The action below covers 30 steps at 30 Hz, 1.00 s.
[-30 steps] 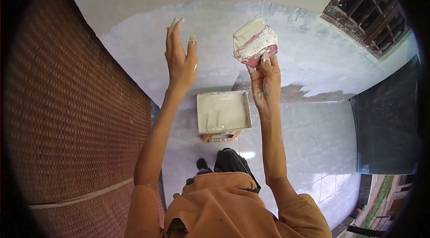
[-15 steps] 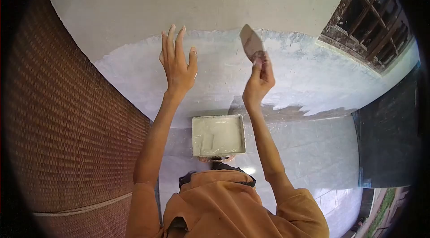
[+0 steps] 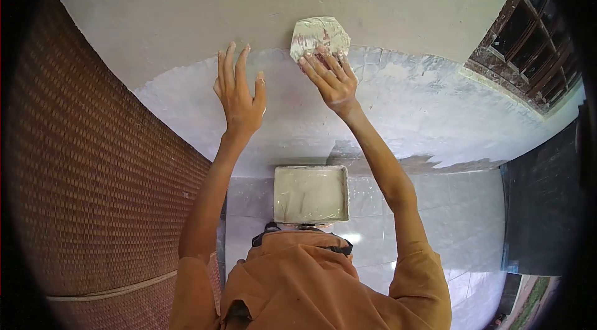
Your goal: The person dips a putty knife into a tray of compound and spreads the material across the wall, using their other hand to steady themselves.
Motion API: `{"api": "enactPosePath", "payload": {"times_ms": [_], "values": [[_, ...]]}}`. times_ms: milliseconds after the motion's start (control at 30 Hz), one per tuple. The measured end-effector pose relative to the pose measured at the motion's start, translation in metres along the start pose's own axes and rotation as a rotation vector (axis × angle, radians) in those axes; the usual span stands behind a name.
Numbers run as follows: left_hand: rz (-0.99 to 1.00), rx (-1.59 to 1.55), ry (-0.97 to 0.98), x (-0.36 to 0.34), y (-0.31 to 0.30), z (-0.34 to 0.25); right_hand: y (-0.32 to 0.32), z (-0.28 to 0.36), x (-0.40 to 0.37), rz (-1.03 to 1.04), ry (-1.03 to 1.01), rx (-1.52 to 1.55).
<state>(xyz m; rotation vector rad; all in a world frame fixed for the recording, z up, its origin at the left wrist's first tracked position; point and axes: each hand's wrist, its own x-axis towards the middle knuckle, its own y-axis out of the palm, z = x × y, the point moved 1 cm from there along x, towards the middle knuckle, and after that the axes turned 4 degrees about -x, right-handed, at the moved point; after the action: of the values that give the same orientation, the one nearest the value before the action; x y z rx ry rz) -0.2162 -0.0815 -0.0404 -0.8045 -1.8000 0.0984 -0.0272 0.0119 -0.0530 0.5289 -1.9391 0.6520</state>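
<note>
My right hand (image 3: 334, 84) grips a broad scraper (image 3: 319, 36), its fingers laid over the lower part of the blade and the thumb hidden. Pale wet putty coats the face of the blade that shows. The scraper overlaps the border on the wall (image 3: 404, 13) where the beige upper part meets the whitish lower band. To the left, my left hand (image 3: 239, 97) is raised in front of the wall with fingers outstretched and nothing in it. White smears mark its fingertips. Below both hands, a rectangular tray (image 3: 347, 193) holds creamy putty with ridges in its surface.
A woven brown mat (image 3: 112, 162) hangs along the left side. At the upper right is a barred wooden window (image 3: 528, 38), and lower right stands a dark panel (image 3: 541, 199). Grey tiles (image 3: 435, 212) cover the floor around the tray.
My right hand has moved left and slightly up and turned the scraper, so its putty-coated face now shows. My left hand has shifted slightly left and stays outstretched.
</note>
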Motion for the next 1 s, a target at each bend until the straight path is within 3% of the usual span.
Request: {"api": "enactPosePath", "payload": {"times_ms": [567, 733, 800, 833, 900, 933, 1000], "values": [[0.047, -0.004, 0.15, 0.014, 0.013, 0.01, 0.012, 0.011, -0.039, 0.247, 0.11, 0.016], [0.02, 0.013, 0.168, 0.017, 0.011, 0.013, -0.04, 0.019, -0.022, 0.114, 0.061, 0.023], [0.019, 0.024, 0.17, 0.02, 0.01, 0.013, -0.056, 0.016, 0.0, -0.176, 0.241, 0.199], [0.01, 0.038, 0.171, 0.023, 0.01, 0.011, -0.06, 0.018, 0.012, -0.175, 0.246, 0.198], [0.005, 0.05, 0.175, 0.029, 0.01, 0.008, -0.056, 0.02, 0.032, -0.241, 0.659, 0.317], [0.004, 0.052, 0.161, 0.03, 0.011, 0.007, -0.045, 0.018, 0.034, -0.256, 0.755, 0.422], [0.005, 0.053, 0.152, 0.031, 0.015, 0.004, -0.023, 0.015, 0.039, -0.319, 0.8, 0.552]]}}
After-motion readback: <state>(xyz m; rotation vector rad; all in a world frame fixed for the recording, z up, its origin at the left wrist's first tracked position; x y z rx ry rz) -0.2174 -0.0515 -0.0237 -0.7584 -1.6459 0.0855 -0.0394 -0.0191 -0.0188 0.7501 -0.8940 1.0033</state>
